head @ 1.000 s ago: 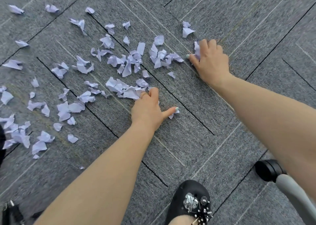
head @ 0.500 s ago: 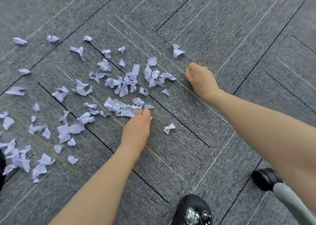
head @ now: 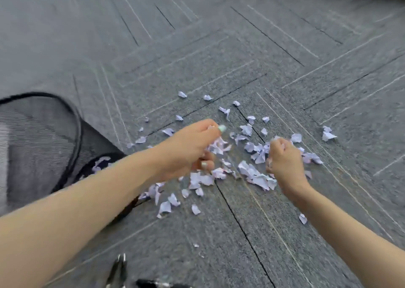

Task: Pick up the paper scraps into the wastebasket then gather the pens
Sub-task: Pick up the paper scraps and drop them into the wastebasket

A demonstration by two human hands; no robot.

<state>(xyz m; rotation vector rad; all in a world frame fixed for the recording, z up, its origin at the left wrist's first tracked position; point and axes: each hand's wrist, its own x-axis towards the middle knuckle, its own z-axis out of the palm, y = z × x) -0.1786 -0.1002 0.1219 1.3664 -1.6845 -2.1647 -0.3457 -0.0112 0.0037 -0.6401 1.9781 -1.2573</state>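
Several white paper scraps (head: 255, 176) lie scattered on the grey carpet. My left hand (head: 190, 149) is lifted above them, fingers closed around a bunch of scraps. My right hand (head: 282, 158) is curled into a fist over the pile, with scraps showing at its fingers. A black mesh wastebasket (head: 43, 143) lies at the left, its mouth towards me, with a few scraps inside near its rim. Two dark pens (head: 117, 270) lie at the bottom edge, and another pen (head: 157, 284) lies beside them.
Grey carpet tiles (head: 285, 57) with dark seams stretch all around. A stray scrap (head: 303, 218) lies by my right forearm, and two more scraps (head: 327, 134) sit apart at the right. The frame is blurred by motion.
The view has swung left and up, bringing the wastebasket and pens in. Both hands have closed on scraps and lifted from the carpet. The shoe and chair caster are out of view.
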